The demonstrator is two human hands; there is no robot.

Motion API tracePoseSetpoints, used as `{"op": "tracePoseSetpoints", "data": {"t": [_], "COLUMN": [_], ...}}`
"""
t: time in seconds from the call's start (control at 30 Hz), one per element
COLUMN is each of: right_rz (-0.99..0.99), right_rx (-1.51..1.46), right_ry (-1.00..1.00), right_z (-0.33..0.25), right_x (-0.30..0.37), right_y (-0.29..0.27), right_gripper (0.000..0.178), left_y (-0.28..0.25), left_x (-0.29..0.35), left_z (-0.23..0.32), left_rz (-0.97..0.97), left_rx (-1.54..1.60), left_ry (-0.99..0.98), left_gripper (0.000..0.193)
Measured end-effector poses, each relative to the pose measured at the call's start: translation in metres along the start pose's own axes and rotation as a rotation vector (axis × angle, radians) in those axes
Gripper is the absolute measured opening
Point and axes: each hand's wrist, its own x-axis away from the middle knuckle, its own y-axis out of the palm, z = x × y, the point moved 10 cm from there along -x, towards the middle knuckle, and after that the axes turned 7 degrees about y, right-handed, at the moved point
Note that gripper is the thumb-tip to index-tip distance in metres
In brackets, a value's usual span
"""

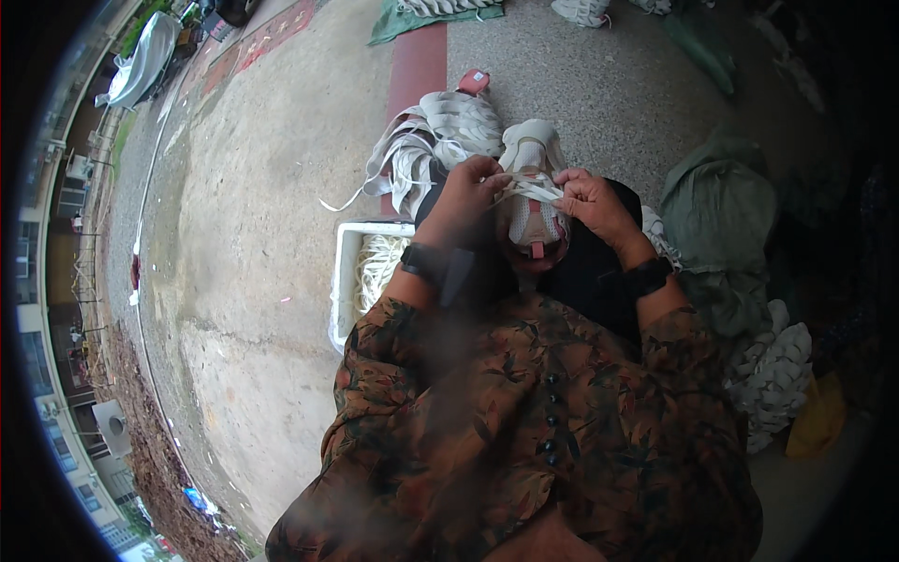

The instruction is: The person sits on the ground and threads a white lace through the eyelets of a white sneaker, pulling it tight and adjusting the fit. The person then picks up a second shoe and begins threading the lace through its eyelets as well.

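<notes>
Between my knees lies a white shoe upper point(532, 142) with pink and beige trim, its pink heel tab nearest me. A flat white shoelace point(526, 184) runs across its opening. My left hand point(465, 199) is closed at the shoe's left side, thumb and fingers pinching the lace. On the other side my right hand point(597, 208) is also closed, its thumb and fingertips pinching the lace against the shoe's edge. The lace stretches between both hands. My fingers partly hide where it passes through the upper.
Left of my knee stands a white box point(343, 281) full of pale laces. Beyond it lie loose white laces point(405, 164) and a stack of white shoe uppers point(464, 120). At my right are a green sack point(719, 211), more stacked white uppers point(773, 370) and a yellow bag point(817, 417).
</notes>
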Motion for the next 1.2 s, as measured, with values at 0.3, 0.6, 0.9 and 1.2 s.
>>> {"op": "tracePoseSetpoints", "data": {"t": [0.3,0.6,0.9,1.2], "right_rz": [0.005,0.06,-0.006,0.173], "right_rx": [0.046,-0.073,0.416,0.257], "right_ry": [-0.079,0.058,0.162,0.111], "right_z": [0.001,0.006,0.0,-0.022], "right_x": [0.005,0.0,0.009,0.035], "right_y": [0.001,-0.004,-0.001,-0.003], "right_gripper": [0.016,0.02,0.015,0.05], "left_y": [-0.007,0.021,-0.001,-0.003], "left_x": [-0.002,0.012,0.01,0.021], "left_z": [0.014,0.0,0.012,0.019], "left_rz": [0.242,0.021,0.165,0.124], "left_rx": [-0.855,0.573,-0.487,-0.428], "left_ry": [0.23,-0.253,0.18,0.097], "left_gripper": [0.014,0.017,0.035,0.052]}}
